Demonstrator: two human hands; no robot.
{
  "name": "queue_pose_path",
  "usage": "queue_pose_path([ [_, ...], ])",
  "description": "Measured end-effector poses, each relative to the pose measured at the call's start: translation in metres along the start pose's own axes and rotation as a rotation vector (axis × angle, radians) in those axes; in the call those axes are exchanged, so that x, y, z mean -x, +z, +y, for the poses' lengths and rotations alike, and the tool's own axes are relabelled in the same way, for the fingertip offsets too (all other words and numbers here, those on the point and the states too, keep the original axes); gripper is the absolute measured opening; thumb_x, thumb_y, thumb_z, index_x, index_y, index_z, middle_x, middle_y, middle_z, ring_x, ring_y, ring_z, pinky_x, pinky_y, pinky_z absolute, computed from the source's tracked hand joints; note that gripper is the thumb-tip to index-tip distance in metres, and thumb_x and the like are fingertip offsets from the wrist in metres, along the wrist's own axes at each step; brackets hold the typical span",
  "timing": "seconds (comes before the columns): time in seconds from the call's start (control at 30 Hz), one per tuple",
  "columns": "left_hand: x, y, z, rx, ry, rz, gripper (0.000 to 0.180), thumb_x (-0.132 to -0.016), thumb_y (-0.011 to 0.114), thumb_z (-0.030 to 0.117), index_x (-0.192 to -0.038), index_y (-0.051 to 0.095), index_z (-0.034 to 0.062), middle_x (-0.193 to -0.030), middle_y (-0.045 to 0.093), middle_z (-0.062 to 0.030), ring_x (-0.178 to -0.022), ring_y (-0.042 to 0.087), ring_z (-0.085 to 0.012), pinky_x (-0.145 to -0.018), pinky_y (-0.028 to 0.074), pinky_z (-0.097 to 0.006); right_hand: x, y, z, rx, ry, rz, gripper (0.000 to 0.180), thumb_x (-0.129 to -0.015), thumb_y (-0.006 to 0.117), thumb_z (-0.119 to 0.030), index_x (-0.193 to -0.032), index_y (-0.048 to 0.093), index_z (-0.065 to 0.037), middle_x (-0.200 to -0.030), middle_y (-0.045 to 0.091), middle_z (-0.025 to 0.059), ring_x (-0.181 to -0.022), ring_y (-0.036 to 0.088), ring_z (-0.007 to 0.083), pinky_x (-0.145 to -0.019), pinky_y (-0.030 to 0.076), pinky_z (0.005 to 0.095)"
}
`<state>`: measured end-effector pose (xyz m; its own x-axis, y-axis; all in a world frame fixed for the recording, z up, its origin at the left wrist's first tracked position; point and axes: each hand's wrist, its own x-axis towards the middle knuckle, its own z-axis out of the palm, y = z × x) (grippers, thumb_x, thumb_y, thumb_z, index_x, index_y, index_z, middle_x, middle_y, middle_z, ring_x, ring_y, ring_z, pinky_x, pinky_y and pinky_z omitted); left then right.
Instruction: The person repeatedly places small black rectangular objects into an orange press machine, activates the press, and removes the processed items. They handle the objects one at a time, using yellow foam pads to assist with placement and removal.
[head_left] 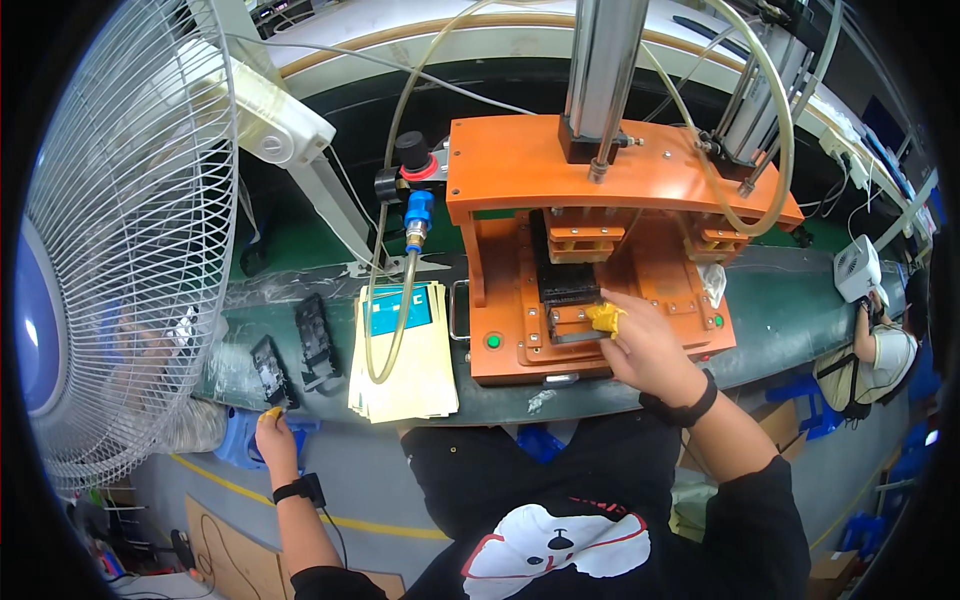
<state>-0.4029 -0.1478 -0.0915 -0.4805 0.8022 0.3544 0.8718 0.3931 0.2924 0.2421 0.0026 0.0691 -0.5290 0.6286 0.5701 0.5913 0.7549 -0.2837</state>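
right hand point(648, 345) pinches a yellow cloth point(606, 318) against the orange press point(590, 290), fingers closed on it

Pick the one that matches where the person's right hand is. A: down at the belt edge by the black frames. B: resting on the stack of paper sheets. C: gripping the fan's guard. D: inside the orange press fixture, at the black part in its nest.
D: the right hand, yellow-tipped fingers forward, reaches into the orange press fixture against the black part, while the left hand is at the belt edge near the black frames.
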Motion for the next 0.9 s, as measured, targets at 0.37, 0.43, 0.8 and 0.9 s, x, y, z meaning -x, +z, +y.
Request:
queue_pose_path([
  [0.37,0.003,0.006,0.01,0.1,0.076,0.098,0.046,-0.092,0.063,0.002,-0.138,0.061,-0.0003,-0.146,0.055,-0.0263,-0.132,0.057,-0.043,-0.111,0.047,-0.046,-0.012,-0.007,-0.01,0.016,0.032,-0.107,0.031,-0.082,0.078,-0.012,-0.109,0.067,-0.002,-0.111,0.063,0.018,-0.106,0.063,0.0408,-0.089,0.053,0.0486],
  [0.43,0.01,0.001,0.008,0.075,0.046,0.145,0.051,-0.091,0.061,0.0,-0.142,0.057,-0.0028,-0.15,0.051,-0.0268,-0.134,0.056,-0.0421,-0.114,0.045,-0.045,-0.014,-0.006,-0.008,0.029,0.058,-0.123,0.035,-0.082,0.081,-0.019,-0.109,0.067,-0.001,-0.115,0.063,0.0185,-0.113,0.061,0.0413,-0.092,0.053,0.0484],
  [0.8,0.105,-0.036,0.205,0.63,0.276,0.165,0.034,-0.09,0.06,-0.006,-0.122,0.068,-0.0026,-0.134,0.067,-0.0202,-0.124,0.063,-0.0364,-0.11,0.048,-0.046,-0.025,0.002,-0.012,0.181,0.001,-0.214,0.048,-0.08,0.083,-0.034,-0.115,0.07,-0.003,-0.118,0.066,0.0172,-0.121,0.06,0.0381,-0.114,0.042,0.0563],
  [0.9,0.102,-0.044,0.279,0.726,0.598,-0.038,0.034,-0.087,0.07,-0.001,-0.121,0.07,0.001,-0.133,0.067,-0.0185,-0.121,0.064,-0.038,-0.106,0.05,-0.047,-0.028,-0.006,-0.025,0.146,-0.052,-0.094,0.05,-0.079,0.085,-0.031,-0.117,0.071,-0.003,-0.117,0.066,0.0161,-0.118,0.061,0.038,-0.11,0.044,0.0554],
])
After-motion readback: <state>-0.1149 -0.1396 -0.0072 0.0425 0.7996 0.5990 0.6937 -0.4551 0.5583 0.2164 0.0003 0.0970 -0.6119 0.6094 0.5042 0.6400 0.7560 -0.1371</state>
